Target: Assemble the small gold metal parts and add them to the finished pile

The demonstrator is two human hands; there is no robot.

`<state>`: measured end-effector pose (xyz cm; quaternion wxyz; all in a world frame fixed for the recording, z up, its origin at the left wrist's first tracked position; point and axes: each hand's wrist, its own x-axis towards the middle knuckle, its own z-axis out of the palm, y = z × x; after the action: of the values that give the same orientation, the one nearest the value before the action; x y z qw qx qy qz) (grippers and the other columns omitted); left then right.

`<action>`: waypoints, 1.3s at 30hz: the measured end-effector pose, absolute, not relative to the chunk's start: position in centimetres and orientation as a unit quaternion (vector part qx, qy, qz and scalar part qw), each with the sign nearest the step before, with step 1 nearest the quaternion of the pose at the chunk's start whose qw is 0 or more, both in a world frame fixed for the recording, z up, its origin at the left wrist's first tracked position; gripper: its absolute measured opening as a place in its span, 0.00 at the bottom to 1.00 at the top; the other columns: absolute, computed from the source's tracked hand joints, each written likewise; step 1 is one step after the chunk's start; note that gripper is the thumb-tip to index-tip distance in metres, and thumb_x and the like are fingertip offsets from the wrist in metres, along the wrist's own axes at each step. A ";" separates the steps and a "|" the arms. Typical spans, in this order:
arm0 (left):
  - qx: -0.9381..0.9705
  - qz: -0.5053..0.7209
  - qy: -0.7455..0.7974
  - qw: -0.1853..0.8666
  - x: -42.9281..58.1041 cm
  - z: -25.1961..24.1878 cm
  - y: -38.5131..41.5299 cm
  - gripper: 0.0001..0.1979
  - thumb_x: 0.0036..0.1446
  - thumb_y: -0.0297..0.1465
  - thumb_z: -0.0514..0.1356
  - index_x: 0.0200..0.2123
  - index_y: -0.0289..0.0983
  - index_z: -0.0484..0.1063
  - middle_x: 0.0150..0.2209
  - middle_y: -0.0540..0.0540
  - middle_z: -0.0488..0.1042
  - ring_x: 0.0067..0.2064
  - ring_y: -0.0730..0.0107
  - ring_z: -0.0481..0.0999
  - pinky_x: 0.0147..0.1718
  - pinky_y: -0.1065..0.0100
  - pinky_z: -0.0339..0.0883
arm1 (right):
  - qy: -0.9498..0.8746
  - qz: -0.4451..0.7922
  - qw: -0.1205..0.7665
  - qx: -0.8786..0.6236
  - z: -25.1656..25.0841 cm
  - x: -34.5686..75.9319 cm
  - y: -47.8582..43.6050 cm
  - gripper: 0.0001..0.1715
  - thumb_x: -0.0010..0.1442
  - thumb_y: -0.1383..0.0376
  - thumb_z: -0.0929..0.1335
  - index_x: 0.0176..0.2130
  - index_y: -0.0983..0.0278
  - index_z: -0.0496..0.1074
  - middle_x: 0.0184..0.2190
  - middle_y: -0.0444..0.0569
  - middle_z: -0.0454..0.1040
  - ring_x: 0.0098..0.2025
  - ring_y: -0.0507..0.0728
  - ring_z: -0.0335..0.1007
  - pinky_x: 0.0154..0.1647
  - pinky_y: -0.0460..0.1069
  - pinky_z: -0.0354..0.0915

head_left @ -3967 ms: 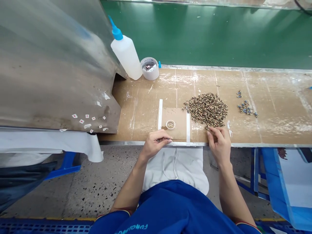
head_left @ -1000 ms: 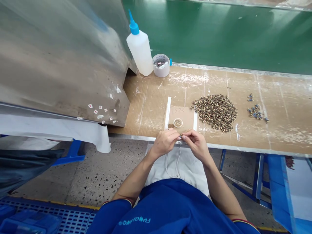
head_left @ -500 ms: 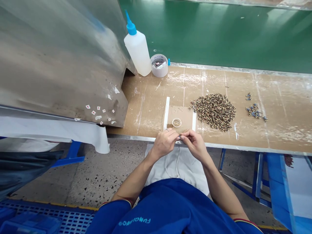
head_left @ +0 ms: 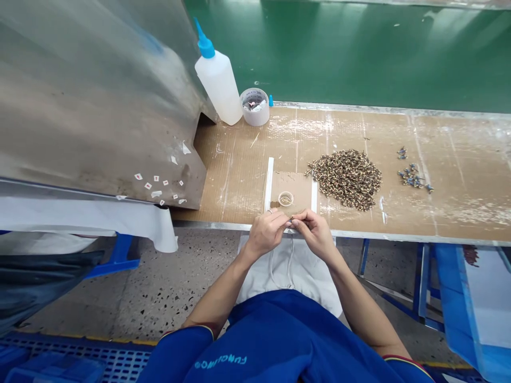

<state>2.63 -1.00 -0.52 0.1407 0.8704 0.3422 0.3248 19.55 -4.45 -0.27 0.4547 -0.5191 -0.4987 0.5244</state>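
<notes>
My left hand [head_left: 268, 230] and my right hand [head_left: 315, 230] meet fingertip to fingertip at the near edge of the bench, both pinched on one tiny part [head_left: 293, 220] too small to name. Just beyond them a small clear ring-shaped dish [head_left: 286, 199] sits on a cardboard square [head_left: 297, 187] framed by two white strips. A heap of small brown-and-gold parts [head_left: 345, 177] lies to the right of the square. Farther right is a little scatter of bluish parts [head_left: 411, 174].
A white squeeze bottle with a blue nozzle [head_left: 215, 80] and a small round tub [head_left: 254, 106] stand at the back left. A large metal housing [head_left: 96, 101] fills the left. A green conveyor belt [head_left: 359, 53] runs behind the cardboard-covered bench [head_left: 447, 202]. Blue frames stand below right.
Four seconds ago my right hand was at the heap's near edge; it has come left to meet my left hand. Over the last second both hands stay pinched together.
</notes>
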 end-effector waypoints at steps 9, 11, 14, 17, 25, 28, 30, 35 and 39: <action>0.850 0.333 0.356 0.199 2.5 -0.6 -0.8 0.22 0.74 0.36 0.47 0.28 0.36 0.70 0.25 0.48 0.73 0.29 0.68 0.68 0.30 0.68 0.59 | -0.467 0.529 0.481 -0.520 -0.9 19.8 -4.6 0.24 0.59 0.44 0.72 0.38 0.62 0.77 0.28 0.48 0.79 0.30 0.55 0.77 0.33 0.49 0.74; 0.850 0.325 0.358 0.207 2.4 -0.5 -0.8 0.23 0.74 0.37 0.47 0.29 0.36 0.71 0.25 0.47 0.73 0.29 0.68 0.69 0.31 0.68 0.60 | -0.464 0.525 0.488 -0.521 -0.9 19.8 -4.6 0.23 0.59 0.45 0.72 0.38 0.62 0.77 0.27 0.47 0.78 0.29 0.54 0.76 0.32 0.48 0.73; 0.851 0.321 0.358 0.209 2.5 -0.4 -0.8 0.23 0.74 0.38 0.46 0.30 0.36 0.72 0.26 0.47 0.74 0.30 0.68 0.70 0.31 0.67 0.60 | -0.464 0.519 0.493 -0.521 -0.9 19.8 -4.6 0.22 0.59 0.45 0.72 0.37 0.61 0.77 0.28 0.47 0.79 0.29 0.54 0.76 0.32 0.48 0.73; 0.851 0.325 0.359 0.204 2.6 -0.4 -0.8 0.22 0.74 0.38 0.46 0.32 0.36 0.73 0.26 0.47 0.74 0.30 0.68 0.70 0.31 0.67 0.60 | -0.470 0.519 0.488 -0.522 -0.9 19.8 -4.6 0.22 0.60 0.46 0.72 0.38 0.61 0.77 0.30 0.48 0.79 0.30 0.54 0.75 0.32 0.49 0.73; 0.848 0.349 0.347 0.199 2.6 -0.5 -0.7 0.22 0.73 0.36 0.48 0.27 0.36 0.70 0.24 0.48 0.72 0.28 0.68 0.67 0.29 0.67 0.59 | -0.538 0.485 0.464 -0.510 -0.6 19.8 -4.3 0.15 0.65 0.53 0.68 0.35 0.61 0.73 0.30 0.47 0.75 0.28 0.53 0.71 0.30 0.47 0.68; 0.848 0.344 0.345 0.211 2.6 -0.6 -0.7 0.23 0.73 0.36 0.47 0.27 0.36 0.70 0.23 0.48 0.72 0.28 0.68 0.67 0.29 0.68 0.59 | -0.575 0.466 0.442 -0.506 -0.5 20.0 -4.2 0.11 0.66 0.58 0.67 0.34 0.61 0.71 0.29 0.46 0.73 0.29 0.53 0.69 0.30 0.47 0.66; 0.848 0.342 0.346 0.211 2.5 -0.6 -0.7 0.23 0.73 0.36 0.47 0.27 0.36 0.70 0.23 0.48 0.72 0.28 0.68 0.67 0.29 0.68 0.59 | -0.594 0.452 0.432 -0.506 -0.5 20.1 -4.1 0.10 0.66 0.60 0.66 0.33 0.61 0.70 0.29 0.46 0.73 0.30 0.53 0.69 0.32 0.48 0.65; 0.853 0.327 0.352 0.205 2.5 -0.6 -0.8 0.24 0.73 0.36 0.47 0.26 0.37 0.70 0.22 0.48 0.70 0.27 0.68 0.68 0.28 0.67 0.59 | -0.623 0.408 0.432 -0.509 -0.4 19.9 -4.4 0.10 0.67 0.62 0.65 0.32 0.60 0.67 0.28 0.46 0.71 0.30 0.54 0.67 0.33 0.49 0.64; 0.856 0.325 0.348 0.202 2.4 -0.5 -0.8 0.23 0.73 0.34 0.48 0.26 0.37 0.70 0.22 0.48 0.70 0.28 0.68 0.68 0.28 0.67 0.59 | -0.627 0.381 0.437 -0.519 -0.2 19.4 -4.8 0.11 0.68 0.63 0.63 0.31 0.59 0.67 0.28 0.47 0.71 0.31 0.55 0.67 0.34 0.50 0.64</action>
<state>2.41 -0.80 -0.51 0.2020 0.8557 0.3479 0.3253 19.44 -4.78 -0.24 0.4373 -0.5193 -0.6274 0.3814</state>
